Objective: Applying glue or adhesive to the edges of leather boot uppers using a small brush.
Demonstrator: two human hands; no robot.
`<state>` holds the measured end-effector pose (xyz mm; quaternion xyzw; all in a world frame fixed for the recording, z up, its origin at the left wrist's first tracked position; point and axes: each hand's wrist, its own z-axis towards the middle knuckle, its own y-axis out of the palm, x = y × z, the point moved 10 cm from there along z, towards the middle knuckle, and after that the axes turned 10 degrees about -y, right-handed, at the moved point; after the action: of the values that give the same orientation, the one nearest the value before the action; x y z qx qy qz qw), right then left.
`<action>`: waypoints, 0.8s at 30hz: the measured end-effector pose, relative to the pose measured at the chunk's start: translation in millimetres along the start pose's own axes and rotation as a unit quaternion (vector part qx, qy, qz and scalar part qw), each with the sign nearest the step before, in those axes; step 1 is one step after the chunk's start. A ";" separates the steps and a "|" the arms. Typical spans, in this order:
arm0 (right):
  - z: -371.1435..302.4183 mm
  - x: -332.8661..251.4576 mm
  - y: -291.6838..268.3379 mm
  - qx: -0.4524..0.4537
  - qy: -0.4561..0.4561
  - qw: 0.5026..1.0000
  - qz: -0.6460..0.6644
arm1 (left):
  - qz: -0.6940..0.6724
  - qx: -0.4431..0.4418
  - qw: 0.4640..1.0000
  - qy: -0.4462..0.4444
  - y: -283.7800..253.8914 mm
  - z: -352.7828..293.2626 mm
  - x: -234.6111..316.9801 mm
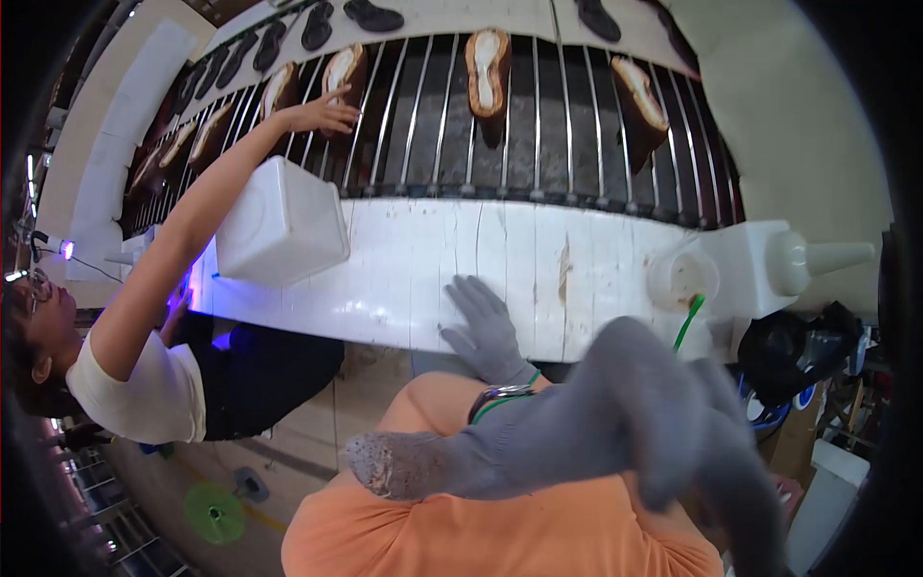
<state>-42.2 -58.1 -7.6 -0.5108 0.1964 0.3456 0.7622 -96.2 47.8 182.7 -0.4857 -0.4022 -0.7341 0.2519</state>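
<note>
My arms, in grey gloves or sleeves, cross over my orange-clad lap. My right hand (481, 322) appears to be the gloved one lying on the white bench edge, fingers spread, holding nothing; a watch-like band (502, 394) and green cord show by its wrist. My left arm (510, 452) seems to pass in front, its near end stained. My left hand (663, 423) is smeared by motion at my right arm, so its fingers cannot be read. Beyond the bench, shoe uppers (487, 77) stand sole side up on a rack of metal rods (442, 125).
At left, a co-worker's hand (327, 113) reaches to one upper, the arm passing over a white plastic box (284, 221). Dark soles (317, 24) line the far shelf. At right are a white nozzled bottle (793, 260), a round opening (683, 279) and a green handle (688, 322).
</note>
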 end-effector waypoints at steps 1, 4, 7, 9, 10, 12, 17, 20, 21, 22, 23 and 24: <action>0.9 -13.1 6.1 -0.037 -0.055 0.996 -0.054 | 0.022 0.003 1.000 -0.011 7.0 3.2 -11.0; 4.5 -9.2 9.4 -0.068 -0.047 0.995 -0.055 | 0.100 0.018 0.994 -0.027 -35.9 22.2 -0.2; 1.5 -6.0 6.2 -0.062 -0.043 0.996 -0.048 | 0.163 0.022 0.986 -0.034 -65.9 26.9 4.2; -1.4 -6.7 9.9 -0.070 -0.055 0.994 -0.059 | 0.207 0.029 0.977 -0.034 -129.4 45.1 25.2; -2.1 -5.1 8.1 -0.064 -0.045 0.996 -0.052 | 0.225 0.028 0.973 -0.034 -178.0 68.7 41.0; -2.4 -4.8 8.3 -0.060 -0.034 0.997 -0.046 | 0.261 0.030 0.965 -0.027 -296.6 130.0 76.8; -0.6 -9.2 17.7 -0.059 -0.047 0.996 -0.052 | 0.333 0.033 0.942 -0.006 -464.9 228.6 96.2; -0.4 -11.0 7.8 -0.050 -0.049 0.997 -0.045 | 0.398 0.023 0.917 0.021 -458.4 248.2 109.8; 0.6 -11.3 8.1 -0.052 -0.048 0.996 -0.046 | 0.415 0.023 0.909 0.029 -457.2 246.9 107.4; 0.6 -11.3 7.4 -0.052 -0.047 0.997 -0.043 | 0.427 0.024 0.903 0.036 -453.6 244.5 99.0; 0.9 -12.4 7.1 -0.051 -0.047 0.997 -0.039 | 0.441 0.025 0.896 0.043 -449.5 240.5 94.4; 1.0 -13.7 7.7 -0.054 -0.048 0.997 -0.041 | 0.456 0.027 0.888 0.051 -445.1 235.2 92.7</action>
<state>-57.3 -59.8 -3.2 -0.5415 0.1197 0.3483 0.7557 -351.8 490.8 161.8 -0.5703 -0.1421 -0.5510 0.5924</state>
